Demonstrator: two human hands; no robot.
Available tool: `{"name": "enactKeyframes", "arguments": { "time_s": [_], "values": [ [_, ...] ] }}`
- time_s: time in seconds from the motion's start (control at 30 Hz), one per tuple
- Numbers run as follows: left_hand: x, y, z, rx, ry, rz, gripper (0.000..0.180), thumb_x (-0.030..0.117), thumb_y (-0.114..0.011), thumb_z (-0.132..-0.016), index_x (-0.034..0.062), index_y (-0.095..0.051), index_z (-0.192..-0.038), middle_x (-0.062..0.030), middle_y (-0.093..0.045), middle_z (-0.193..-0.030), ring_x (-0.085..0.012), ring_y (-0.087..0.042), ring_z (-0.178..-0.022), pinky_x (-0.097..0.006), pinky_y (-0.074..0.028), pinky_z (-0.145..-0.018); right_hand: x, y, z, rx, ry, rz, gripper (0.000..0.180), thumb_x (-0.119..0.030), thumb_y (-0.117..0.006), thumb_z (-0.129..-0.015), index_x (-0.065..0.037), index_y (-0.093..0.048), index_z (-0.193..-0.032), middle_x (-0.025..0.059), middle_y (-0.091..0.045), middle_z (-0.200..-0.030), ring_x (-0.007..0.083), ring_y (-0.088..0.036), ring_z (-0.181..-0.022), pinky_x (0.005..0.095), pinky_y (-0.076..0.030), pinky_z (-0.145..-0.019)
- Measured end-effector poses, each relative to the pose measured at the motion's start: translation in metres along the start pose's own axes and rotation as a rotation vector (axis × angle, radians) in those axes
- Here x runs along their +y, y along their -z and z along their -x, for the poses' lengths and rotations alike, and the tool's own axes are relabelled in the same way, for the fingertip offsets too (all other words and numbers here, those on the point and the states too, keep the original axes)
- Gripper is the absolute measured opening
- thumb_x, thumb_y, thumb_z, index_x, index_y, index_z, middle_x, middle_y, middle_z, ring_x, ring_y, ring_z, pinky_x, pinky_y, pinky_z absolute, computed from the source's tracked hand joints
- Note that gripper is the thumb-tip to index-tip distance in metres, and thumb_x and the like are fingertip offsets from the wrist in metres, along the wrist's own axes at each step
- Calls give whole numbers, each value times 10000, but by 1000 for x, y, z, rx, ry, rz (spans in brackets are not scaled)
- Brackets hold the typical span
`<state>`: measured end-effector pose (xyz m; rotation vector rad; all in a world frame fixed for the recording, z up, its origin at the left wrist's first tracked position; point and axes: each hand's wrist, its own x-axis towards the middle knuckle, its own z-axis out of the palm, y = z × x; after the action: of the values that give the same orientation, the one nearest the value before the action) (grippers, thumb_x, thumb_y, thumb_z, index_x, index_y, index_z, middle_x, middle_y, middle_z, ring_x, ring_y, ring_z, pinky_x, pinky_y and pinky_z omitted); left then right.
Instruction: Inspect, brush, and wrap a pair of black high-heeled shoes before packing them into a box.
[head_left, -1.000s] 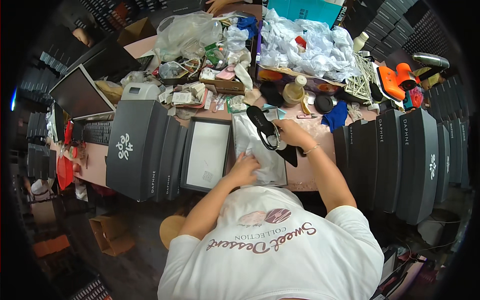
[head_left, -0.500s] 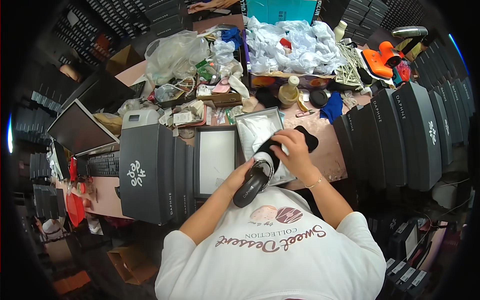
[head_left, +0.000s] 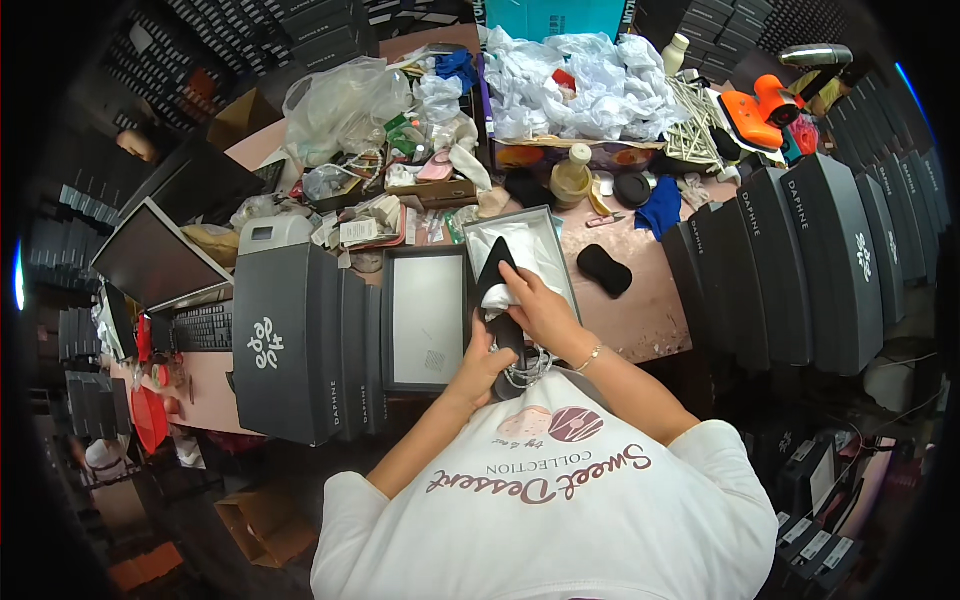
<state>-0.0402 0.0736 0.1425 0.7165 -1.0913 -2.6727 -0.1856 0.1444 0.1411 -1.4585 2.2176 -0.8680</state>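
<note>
A black shoe point(head_left: 494, 264) with a pointed toe and a silvery strap point(head_left: 532, 370) is held in front of my chest, its toe pointing away from me. White stuffing point(head_left: 496, 297) shows at the shoe's opening. My left hand point(head_left: 484, 364) is closed round the rear part, thumb on top. My right hand point(head_left: 543, 312) grips the shoe farther forward, fingers beside the stuffing. Under the toe lies an open grey shoebox point(head_left: 562, 262) lined with white tissue paper point(head_left: 535, 250). To the right, a black peanut-shaped pad point(head_left: 606, 271) rests on the pink table.
Left of the shoebox lies a shallow box part point(head_left: 425, 325) with a white inside. Dark shoeboxes point(head_left: 285, 345) stand upright at left, and more point(head_left: 815, 265) at right. Farther back are a bottle point(head_left: 572, 180), a blue cloth point(head_left: 660, 208) and a carton of crumpled white paper point(head_left: 580, 90).
The shoe has turned so its toe points away over the shoebox. My right hand has shifted left, off the pad's edge; my left hand has moved up onto the rear part.
</note>
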Motion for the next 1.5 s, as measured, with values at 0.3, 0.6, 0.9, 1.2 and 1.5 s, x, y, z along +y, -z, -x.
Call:
{"name": "enactKeyframes", "arguments": {
  "time_s": [0.3, 0.6, 0.9, 1.2, 1.5],
  "values": [
    [2, 45, -4, 366, -95, 116, 481, -17, -527, -782, 81, -375, -1228, -144, -527, -1089, -229, -631, -844, -331, -543, -761, 39, 10, -3, -62, -94, -505, 616, -206, -682, -818, -37, -399, -1338, 249, -539, -1173, 333, -628, -900, 369, -505, -741],
    [23, 51, -21, 261, -258, -904, 462, 131, -637, -827, -5, -495, -1245, -172, -573, -1154, -217, -570, -1065, -324, -450, -913, 80, -84, 27, -57, -106, 102, 340, -246, -692, -772, 11, -610, -980, 189, -594, -842, 361, -599, -839, 424, -486, -744],
    [-24, 54, -91, 0, -423, -1611, 546, 107, -707, -700, 102, -547, -1222, -188, -565, -1158, -305, -482, -1162, -481, -258, -1043, 29, 6, 4, -79, 203, 11, 163, -120, -644, -789, -30, -626, -923, 128, -595, -856, 313, -609, -773, 390, -503, -696],
    [-39, 97, -55, 753, -180, 320, 344, 203, -632, -869, 0, -556, -1137, -87, -608, -1074, -212, -597, -978, -345, -497, -822, 71, -35, 35, -50, -9, -31, 353, -219, -691, -763, 8, -584, -1012, 223, -583, -1054, 371, -590, -942, 433, -492, -758],
    [5, 81, -73, 644, -777, -1107, 348, 30, -586, -758, -35, -561, -1098, -176, -561, -1045, -347, -546, -990, -362, -427, -875, 51, 30, -2, -607, -1, 184, 382, -339, -595, -720, 35, -632, -786, 244, -629, -755, 399, -618, -726, 461, -487, -696]
  ]
}}
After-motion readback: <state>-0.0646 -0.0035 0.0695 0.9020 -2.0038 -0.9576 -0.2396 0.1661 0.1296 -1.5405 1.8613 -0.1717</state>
